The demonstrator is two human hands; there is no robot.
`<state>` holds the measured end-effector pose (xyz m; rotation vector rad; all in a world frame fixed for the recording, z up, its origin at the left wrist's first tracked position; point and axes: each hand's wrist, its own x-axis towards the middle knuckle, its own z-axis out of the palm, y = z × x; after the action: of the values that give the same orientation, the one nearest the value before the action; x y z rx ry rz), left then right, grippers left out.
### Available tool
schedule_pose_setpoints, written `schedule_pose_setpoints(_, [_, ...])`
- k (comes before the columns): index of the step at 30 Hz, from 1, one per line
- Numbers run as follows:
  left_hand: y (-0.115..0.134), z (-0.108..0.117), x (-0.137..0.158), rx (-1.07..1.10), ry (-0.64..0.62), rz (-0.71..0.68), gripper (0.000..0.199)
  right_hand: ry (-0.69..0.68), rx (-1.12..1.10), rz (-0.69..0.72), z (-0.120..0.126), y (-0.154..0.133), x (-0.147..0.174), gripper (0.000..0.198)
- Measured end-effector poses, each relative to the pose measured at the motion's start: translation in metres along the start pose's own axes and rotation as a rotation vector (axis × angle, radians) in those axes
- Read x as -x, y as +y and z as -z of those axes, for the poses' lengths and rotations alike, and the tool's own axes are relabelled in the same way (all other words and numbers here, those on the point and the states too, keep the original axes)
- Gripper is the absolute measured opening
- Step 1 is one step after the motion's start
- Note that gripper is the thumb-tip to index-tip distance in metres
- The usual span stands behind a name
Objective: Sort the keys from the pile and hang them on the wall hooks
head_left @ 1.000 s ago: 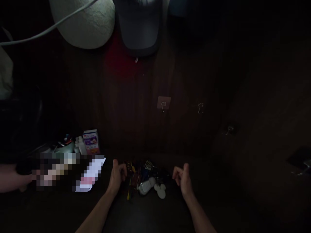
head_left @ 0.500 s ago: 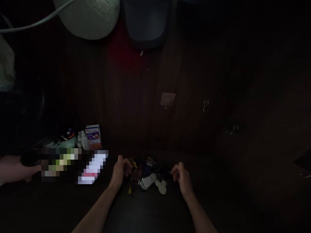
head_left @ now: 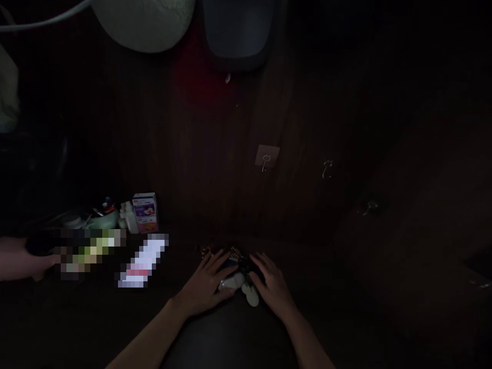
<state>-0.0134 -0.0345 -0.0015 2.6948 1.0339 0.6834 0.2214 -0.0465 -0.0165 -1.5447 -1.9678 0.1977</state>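
Note:
A small heap of dark and coloured trinkets (head_left: 242,262) lies on the dark tabletop, its exact pieces hard to tell in the low light. Over its left side spreads my left hand (head_left: 203,287), palm down, thumb beside a glossy white rounded object (head_left: 232,282). My right hand (head_left: 272,287) lies flat with fingers apart at the heap's right side. Between the hands sits a pale mouse-ear-shaped piece (head_left: 251,295), close to my right thumb. Neither hand is closed on anything.
To the left, another person's forearm (head_left: 17,258) reaches in near two blurred-out objects. A purple and orange box (head_left: 146,212), white bottles (head_left: 129,217) and a pale green bowl (head_left: 104,221) stand behind. Hooks (head_left: 266,161) and hanging caps (head_left: 238,31) are on the wooden wall.
Both hands have come inward from either side and flattened over the heap, with fingers now stretched out. The pale mouse-ear piece has shifted slightly left. The view has shifted a little.

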Motion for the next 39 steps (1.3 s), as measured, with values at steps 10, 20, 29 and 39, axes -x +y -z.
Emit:
schedule_pose_setpoints(10, [0.001,0.003,-0.007,0.063,0.238,0.102,0.015,-0.203,-0.072,0.244,0.008,-0.017,0.002,0.043])
schedule_pose_setpoints(20, [-0.003,0.006,-0.008,0.014,0.435,0.217,0.027,0.093,-0.117,-0.13,-0.003,-0.003,-0.021,0.031])
schedule_pose_setpoints(29, [-0.002,0.009,-0.01,0.08,0.417,0.144,0.022,0.066,-0.144,-0.134,-0.023,-0.011,-0.046,0.033])
schedule_pose_setpoints(39, [-0.005,0.005,-0.013,0.115,0.336,0.166,0.02,0.264,-0.57,-0.121,-0.015,-0.004,-0.043,0.03])
